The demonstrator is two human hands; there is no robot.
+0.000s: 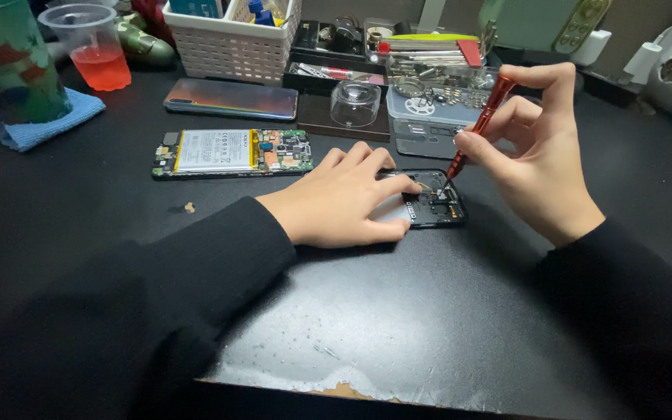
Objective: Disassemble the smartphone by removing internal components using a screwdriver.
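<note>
Black phone frame (429, 208) flat on the dark worktop (398, 327), long axis running roughly left to right, right end poking out from under the left hand (344, 198). Left hand pressed down flat on the frame's left part, fingers (386, 184) spread and loose, not clenched, just pinning it in place.

Right hand (542, 159) up and to the right of the frame, fingers pinched round a red screwdriver (480, 124). Thumb and index on the shaft, other fingers curled near the top. Screwdriver tilted, handle leaning up and away to the right, tip pointing down-left and landing near the top edge of the frame's exposed right end, close to the left fingertips. Can't tell whether the tip is actually seated in a screw, too small and dark there.

So: frame below and left of the right hand, directly under the left. Left hand nearer, touching it outright; right hand reaching it only through the tool.

Further back, well apart: opened phone with battery showing (231, 152), another phone lying face down (231, 99), clear dome (355, 103), white basket (231, 43), cup of red drink (95, 47).
</note>
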